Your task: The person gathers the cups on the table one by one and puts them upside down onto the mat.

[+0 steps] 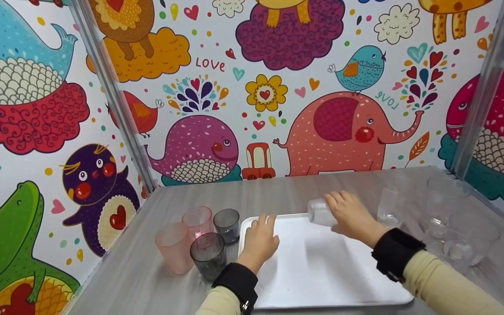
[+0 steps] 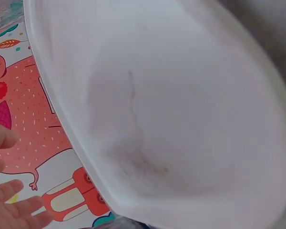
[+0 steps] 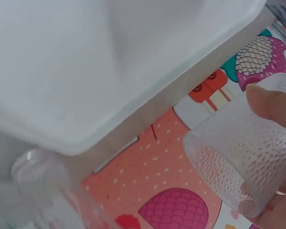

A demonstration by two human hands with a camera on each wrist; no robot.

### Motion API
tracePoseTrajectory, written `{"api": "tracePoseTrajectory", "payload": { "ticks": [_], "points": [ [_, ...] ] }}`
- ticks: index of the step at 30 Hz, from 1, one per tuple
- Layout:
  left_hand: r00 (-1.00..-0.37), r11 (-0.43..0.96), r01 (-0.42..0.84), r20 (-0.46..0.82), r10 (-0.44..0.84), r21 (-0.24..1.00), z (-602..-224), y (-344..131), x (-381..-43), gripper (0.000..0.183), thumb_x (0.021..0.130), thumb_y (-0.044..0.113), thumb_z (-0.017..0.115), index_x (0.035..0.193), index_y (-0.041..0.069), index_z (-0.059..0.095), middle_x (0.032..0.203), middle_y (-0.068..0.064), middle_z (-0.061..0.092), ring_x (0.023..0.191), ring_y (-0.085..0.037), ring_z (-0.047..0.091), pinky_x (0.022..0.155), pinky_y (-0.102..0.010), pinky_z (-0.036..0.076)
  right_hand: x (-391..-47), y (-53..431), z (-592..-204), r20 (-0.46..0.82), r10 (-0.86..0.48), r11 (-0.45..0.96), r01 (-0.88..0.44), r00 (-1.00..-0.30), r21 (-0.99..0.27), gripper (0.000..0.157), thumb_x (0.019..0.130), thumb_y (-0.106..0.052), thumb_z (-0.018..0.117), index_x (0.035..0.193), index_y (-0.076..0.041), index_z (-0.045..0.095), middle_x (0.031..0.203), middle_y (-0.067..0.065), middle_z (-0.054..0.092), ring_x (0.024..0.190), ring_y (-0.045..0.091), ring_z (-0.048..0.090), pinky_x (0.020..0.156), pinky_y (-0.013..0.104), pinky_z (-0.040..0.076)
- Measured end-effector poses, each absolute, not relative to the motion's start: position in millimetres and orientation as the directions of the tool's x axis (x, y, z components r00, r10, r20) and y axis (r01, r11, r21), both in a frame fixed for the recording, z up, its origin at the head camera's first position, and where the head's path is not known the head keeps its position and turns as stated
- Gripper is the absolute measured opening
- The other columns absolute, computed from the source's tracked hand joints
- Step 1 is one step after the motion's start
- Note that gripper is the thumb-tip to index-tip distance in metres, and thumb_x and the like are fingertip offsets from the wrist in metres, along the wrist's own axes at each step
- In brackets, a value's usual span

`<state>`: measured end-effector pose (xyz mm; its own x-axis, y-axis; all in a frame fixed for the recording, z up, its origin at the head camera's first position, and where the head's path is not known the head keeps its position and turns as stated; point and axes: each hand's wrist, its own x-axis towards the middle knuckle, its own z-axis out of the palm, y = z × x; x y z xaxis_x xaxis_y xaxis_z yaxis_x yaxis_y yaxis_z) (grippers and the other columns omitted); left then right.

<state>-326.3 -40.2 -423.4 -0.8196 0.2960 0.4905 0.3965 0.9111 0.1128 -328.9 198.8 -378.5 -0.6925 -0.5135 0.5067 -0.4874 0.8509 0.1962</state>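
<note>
My right hand (image 1: 353,217) grips a clear textured drinking glass (image 1: 318,212) above the far edge of a white tray (image 1: 339,280). The glass is tipped on its side; the right wrist view shows its bumpy wall and open mouth (image 3: 224,179), with the thumb (image 3: 271,107) across it. Over the tray's left side, my left hand (image 1: 259,243) holds nothing. Its fingers are spread in the left wrist view (image 2: 14,200). Left of the tray stand two dark grey glasses (image 1: 208,258) and two pink ones (image 1: 174,249), nearest to my left hand.
Several clear glasses (image 1: 475,236) stand to the right of the tray, partly behind my right forearm. A clear straight glass (image 1: 387,205) is just beyond my right wrist. Printed wall panels (image 1: 269,131) enclose the grey table (image 1: 125,280) at back and sides.
</note>
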Motion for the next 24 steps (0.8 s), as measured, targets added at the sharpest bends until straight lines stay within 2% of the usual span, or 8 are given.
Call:
{"api": "tracePoseTrajectory", "payload": {
  "ticks": [5, 9, 16, 24],
  "points": [
    [-0.826, 0.893, 0.431, 0.455, 0.333, 0.13, -412, -28, -325, 0.054, 0.078, 0.025, 0.07, 0.124, 0.007, 0.049, 0.115, -0.011, 0.055, 0.096, -0.028, 0.056, 0.073, -0.041, 0.049, -330, 185, -387, 0.511, -0.451, 0.859, -0.511, -0.732, 0.027, 0.073, 0.05, -0.02, 0.088, 0.109, 0.005, 0.052, 0.102, 0.019, 0.058, 0.094, 0.036, 0.053, 0.085, 0.05, 0.043],
    [-0.818, 0.885, 0.456, 0.436, 0.375, 0.095, -403, -17, -324, 0.065, 0.076, 0.03, 0.073, 0.129, 0.008, 0.044, 0.121, -0.01, 0.053, 0.102, -0.026, 0.056, 0.08, -0.041, 0.048, -330, 178, -393, 0.496, -0.429, 0.86, -0.509, -0.755, -0.032, 0.074, 0.049, -0.018, 0.089, 0.11, 0.005, 0.052, 0.104, 0.019, 0.059, 0.095, 0.036, 0.053, 0.085, 0.049, 0.043],
    [-0.732, 0.863, 0.498, 0.489, 0.474, -0.09, -400, -4, -323, 0.076, 0.065, 0.035, 0.081, 0.127, 0.012, 0.043, 0.115, -0.005, 0.054, 0.096, -0.022, 0.057, 0.072, -0.034, 0.05, -327, 165, -392, 0.504, -0.497, 0.817, -0.576, -0.706, -0.001, 0.073, 0.049, -0.018, 0.088, 0.108, 0.007, 0.053, 0.103, 0.018, 0.06, 0.094, 0.035, 0.054, 0.085, 0.047, 0.043],
    [-0.717, 0.857, 0.498, 0.493, 0.493, -0.133, -404, -2, -324, 0.07, 0.063, 0.035, 0.082, 0.117, 0.006, 0.049, 0.104, -0.006, 0.058, 0.09, -0.021, 0.059, 0.07, -0.032, 0.049, -324, 157, -392, 0.495, -0.545, 0.788, -0.615, -0.677, 0.027, 0.072, 0.047, -0.017, 0.089, 0.107, 0.005, 0.055, 0.103, 0.016, 0.061, 0.094, 0.033, 0.054, 0.086, 0.046, 0.043]
  ]
}}
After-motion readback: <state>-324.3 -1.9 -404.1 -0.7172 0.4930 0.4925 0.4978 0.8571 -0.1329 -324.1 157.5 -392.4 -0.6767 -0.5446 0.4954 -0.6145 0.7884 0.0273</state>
